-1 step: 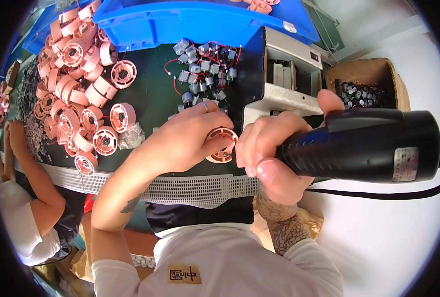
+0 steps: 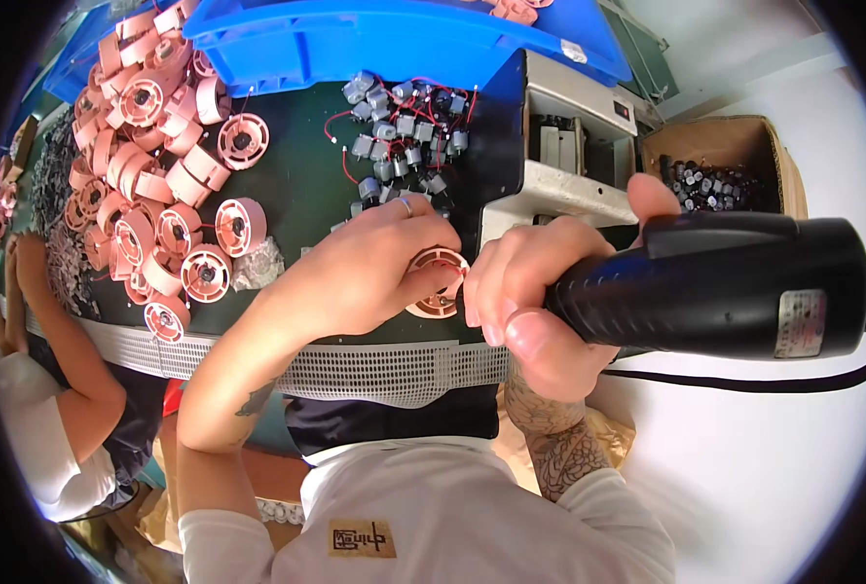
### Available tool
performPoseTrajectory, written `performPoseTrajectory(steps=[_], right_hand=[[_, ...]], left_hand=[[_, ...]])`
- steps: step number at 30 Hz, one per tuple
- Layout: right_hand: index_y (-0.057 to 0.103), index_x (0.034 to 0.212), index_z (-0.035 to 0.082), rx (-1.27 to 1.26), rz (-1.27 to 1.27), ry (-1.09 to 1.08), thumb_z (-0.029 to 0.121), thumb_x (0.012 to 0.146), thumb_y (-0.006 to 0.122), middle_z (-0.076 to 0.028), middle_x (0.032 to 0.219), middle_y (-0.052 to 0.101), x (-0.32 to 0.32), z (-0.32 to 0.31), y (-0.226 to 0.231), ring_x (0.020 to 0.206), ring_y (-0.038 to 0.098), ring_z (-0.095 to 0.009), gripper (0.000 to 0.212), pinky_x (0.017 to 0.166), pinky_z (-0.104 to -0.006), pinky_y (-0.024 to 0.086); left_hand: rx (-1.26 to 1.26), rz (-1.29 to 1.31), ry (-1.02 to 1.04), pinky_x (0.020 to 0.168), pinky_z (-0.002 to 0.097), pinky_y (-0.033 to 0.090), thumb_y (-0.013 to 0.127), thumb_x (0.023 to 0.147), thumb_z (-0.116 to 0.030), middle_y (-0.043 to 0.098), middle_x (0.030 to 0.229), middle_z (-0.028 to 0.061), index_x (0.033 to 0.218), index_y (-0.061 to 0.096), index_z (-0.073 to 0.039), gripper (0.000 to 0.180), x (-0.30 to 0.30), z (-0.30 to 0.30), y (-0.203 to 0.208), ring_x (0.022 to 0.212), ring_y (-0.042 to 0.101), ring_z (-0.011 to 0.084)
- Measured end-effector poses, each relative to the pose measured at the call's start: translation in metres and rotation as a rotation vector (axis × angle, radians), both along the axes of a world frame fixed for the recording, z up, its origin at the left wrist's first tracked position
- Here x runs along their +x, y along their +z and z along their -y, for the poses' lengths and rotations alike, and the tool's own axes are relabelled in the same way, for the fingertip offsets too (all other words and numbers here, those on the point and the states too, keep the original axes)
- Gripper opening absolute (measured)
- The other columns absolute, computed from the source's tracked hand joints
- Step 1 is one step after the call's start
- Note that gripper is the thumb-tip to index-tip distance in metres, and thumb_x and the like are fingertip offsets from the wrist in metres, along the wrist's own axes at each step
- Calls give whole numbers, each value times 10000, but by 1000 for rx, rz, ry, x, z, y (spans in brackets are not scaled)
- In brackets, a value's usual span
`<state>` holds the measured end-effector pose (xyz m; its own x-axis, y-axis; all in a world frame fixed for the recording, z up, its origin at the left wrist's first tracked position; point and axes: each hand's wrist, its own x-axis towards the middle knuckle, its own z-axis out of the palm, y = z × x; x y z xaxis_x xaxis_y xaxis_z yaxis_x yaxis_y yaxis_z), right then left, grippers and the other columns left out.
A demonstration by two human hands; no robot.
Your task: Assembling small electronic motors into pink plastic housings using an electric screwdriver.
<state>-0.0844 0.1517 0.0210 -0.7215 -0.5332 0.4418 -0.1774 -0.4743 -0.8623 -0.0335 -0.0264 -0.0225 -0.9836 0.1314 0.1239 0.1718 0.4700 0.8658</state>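
Observation:
My left hand (image 2: 369, 268) pinches a round pink plastic fan housing (image 2: 440, 261) just above the front edge of the dark green work mat (image 2: 296, 195). My right hand (image 2: 525, 292) is wrapped around a thick black power screwdriver (image 2: 735, 287) that lies across the right of the view, its front end pointing at the housing. The tool's tip is hidden behind my fingers. The two hands meet at the housing.
A heap of pink fan housings (image 2: 150, 175) covers the mat's left. Small grey motors with red wires (image 2: 404, 136) lie at the back, below a blue bin (image 2: 384, 39). A grey machine (image 2: 569, 156) and a cardboard box of dark parts (image 2: 725, 180) stand to the right. Another person's arm (image 2: 63, 360) is at the left.

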Motion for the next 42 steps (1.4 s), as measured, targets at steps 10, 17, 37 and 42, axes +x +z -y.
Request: performPoseTrajectory(steps=[10,17,37,42], right_hand=[[38,1468,154,-9,-186,106,29,810,634,-80,735,536,-6,12,-4,540,519,-167,897,505,-324,475],[-2,1498,168,52,-380,182,30,825,629,-91,741,530,-19,11,-8,532,513,-175,932,485,-331,480],[109,1375,54,-150,-182,133,-125,723,602,-122,801,558,3,24,-21,567,537,-222,837,550,-354,495],[133,1397,5,-131,-94,-33,-39,759,595,-86,707,521,14,28,-14,525,498,-169,789,535,-326,468]], left_hand=[[36,18,27,746,401,488,678,836,-172,572,971,125,983,621,-73,186,5,-3,-7,878,598,325],[56,33,27,759,395,489,678,833,-169,572,963,118,981,621,-74,184,5,-1,-10,895,597,315],[65,-112,46,789,389,483,680,822,-97,583,994,111,1014,647,-74,196,9,-5,-16,929,584,303],[-116,-496,294,782,359,486,722,731,-110,587,959,64,894,708,-105,164,22,-15,-15,916,562,263]])
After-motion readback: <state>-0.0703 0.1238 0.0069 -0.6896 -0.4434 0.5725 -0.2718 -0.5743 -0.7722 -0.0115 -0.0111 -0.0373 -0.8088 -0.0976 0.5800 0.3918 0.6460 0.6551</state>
